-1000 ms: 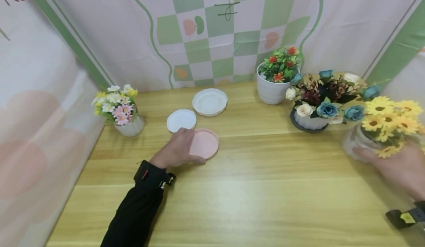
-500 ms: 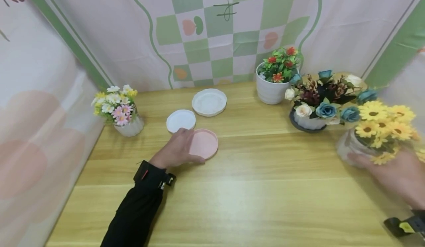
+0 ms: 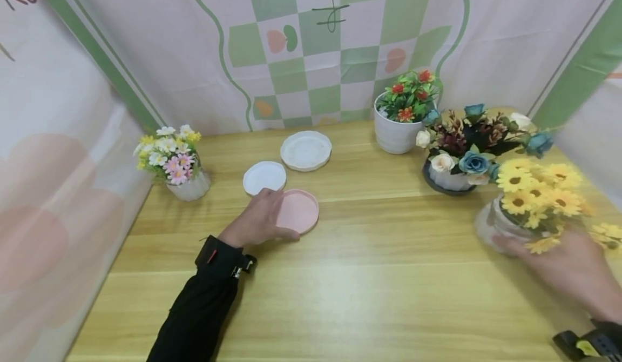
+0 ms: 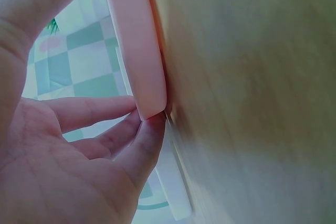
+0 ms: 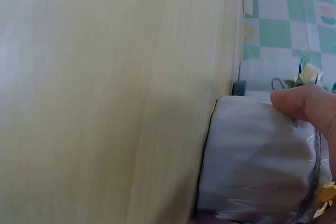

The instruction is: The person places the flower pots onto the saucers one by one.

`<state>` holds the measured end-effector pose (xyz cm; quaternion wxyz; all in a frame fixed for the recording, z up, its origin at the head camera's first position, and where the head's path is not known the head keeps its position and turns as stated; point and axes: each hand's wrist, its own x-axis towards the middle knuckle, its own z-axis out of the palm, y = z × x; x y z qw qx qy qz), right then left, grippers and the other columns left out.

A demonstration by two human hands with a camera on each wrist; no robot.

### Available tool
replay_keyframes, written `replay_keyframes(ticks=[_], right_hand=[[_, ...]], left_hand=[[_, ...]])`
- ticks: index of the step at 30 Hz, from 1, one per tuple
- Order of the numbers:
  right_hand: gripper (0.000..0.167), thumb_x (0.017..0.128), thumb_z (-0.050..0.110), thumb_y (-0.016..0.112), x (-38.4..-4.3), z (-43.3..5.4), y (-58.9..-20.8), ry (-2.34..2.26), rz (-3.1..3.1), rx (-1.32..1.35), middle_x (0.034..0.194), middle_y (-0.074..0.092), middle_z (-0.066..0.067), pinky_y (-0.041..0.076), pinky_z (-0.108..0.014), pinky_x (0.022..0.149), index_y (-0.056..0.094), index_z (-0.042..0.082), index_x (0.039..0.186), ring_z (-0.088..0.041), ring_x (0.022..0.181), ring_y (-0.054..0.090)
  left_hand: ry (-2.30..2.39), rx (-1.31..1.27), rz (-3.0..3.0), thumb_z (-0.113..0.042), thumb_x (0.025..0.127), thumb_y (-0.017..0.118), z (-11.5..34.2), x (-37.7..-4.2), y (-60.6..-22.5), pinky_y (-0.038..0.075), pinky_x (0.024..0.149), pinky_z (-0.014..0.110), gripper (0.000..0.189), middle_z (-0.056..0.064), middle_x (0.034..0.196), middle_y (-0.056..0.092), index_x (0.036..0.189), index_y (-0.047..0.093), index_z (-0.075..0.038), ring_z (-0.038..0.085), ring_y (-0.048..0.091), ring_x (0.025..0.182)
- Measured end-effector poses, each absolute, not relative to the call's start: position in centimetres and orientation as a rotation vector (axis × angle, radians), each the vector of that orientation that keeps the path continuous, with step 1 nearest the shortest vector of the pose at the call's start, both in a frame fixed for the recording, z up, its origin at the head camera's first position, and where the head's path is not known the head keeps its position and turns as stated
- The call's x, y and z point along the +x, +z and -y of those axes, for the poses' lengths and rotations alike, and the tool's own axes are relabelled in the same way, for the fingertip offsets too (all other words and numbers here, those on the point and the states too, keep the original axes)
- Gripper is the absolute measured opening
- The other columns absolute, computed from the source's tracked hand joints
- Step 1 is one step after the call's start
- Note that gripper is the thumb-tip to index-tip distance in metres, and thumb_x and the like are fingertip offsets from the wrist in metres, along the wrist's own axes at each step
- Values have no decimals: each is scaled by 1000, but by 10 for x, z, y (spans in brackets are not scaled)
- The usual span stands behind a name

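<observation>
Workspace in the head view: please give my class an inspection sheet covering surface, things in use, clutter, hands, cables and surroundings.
Surface: wood-grain table
Things in use: pink saucer, yellow-flower pot
Clutter: small white saucer, large white saucer, pink-flower pot, red-flower pot, rose pot on dark saucer
Hands: left hand holds pink saucer; right hand grips yellow-flower pot
Cables: nothing seen
Surroundings: printed cloth backdrop

Bench: daisy pot near back-left corner. Rear saucer near back edge; middle saucer before it, leftward; front saucer before both. Shrub pot right along back edge; rose pot on tray toward back-right corner; sunflower pot before it, bench contact unclear.
</observation>
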<state>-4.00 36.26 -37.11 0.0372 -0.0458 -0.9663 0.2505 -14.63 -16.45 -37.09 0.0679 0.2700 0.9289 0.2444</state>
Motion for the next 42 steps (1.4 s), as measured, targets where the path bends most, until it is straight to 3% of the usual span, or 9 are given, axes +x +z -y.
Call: replay_keyframes(ticks=[13,23,33,38,42], right_hand=[[109,89,46,83,-39,-343,-374,756,2973,-9,152,36,-47,31,-90,86,18,15,170,-74,119,42],[111,85,39,88,-43,-322,-373,805,2924,123,157,37,-41,32,-89,89,21,14,169,-71,124,43],[100,83,42,90,-46,-302,-375,785,2912,202,145,52,-42,45,-85,85,39,4,160,-69,113,55],[89,83,44,90,-47,-292,-374,847,2918,194,134,61,-40,54,-77,77,50,2,150,-63,103,63],[92,83,42,90,-49,-284,-373,897,2886,237,138,60,-36,53,-78,82,46,4,154,-61,109,63]], left_hand=[[725,778,-2793,-45,76,94,164,-146,-370,50,111,57,94,23,139,65,148,54,2,39,51,133],[730,756,-2787,-45,76,94,165,-146,-370,51,110,56,95,24,139,63,148,54,2,38,51,132],[750,762,-2781,-44,76,94,164,-146,-369,52,107,55,93,25,138,63,147,55,1,37,52,130],[753,771,-2782,-44,75,95,165,-147,-371,52,107,56,92,24,137,64,147,56,0,38,52,130],[750,757,-2776,-43,75,95,165,-147,-370,52,108,56,93,24,139,64,148,55,0,38,51,130]])
